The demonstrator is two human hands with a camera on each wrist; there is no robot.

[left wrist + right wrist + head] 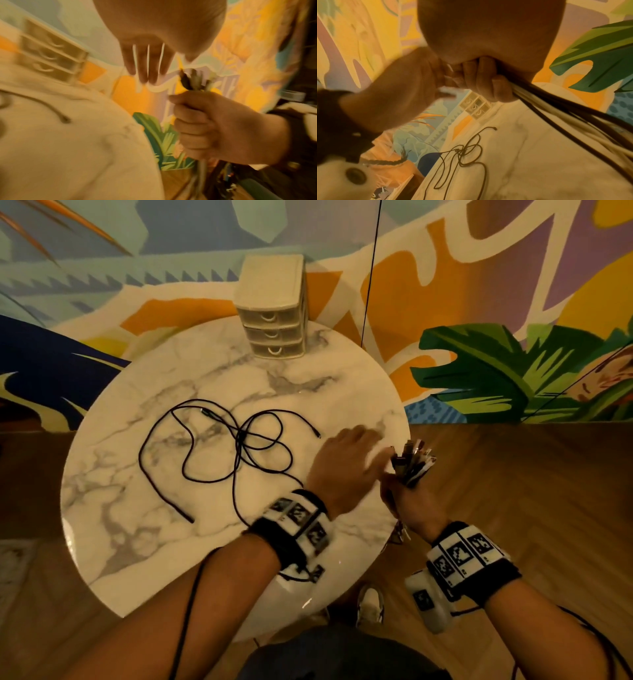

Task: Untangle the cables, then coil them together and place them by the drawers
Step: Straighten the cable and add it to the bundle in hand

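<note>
A bundle of cables [412,462] is being gripped in the curled fingers of the right hand [416,506] just off the table [113,529] edge, while the left hand [346,465] is being held beside it, fingers straight and empty. Black cables [236,446] are still lying tangled on the marble, well apart from the drawers [272,314], so untangling, coiling and placing are judged as remaining.

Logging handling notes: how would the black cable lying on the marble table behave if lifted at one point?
The black cable would probably droop limply, being thin and loosely looped. Its crossed loops may snag and lift together. It looks light for its length.
</note>
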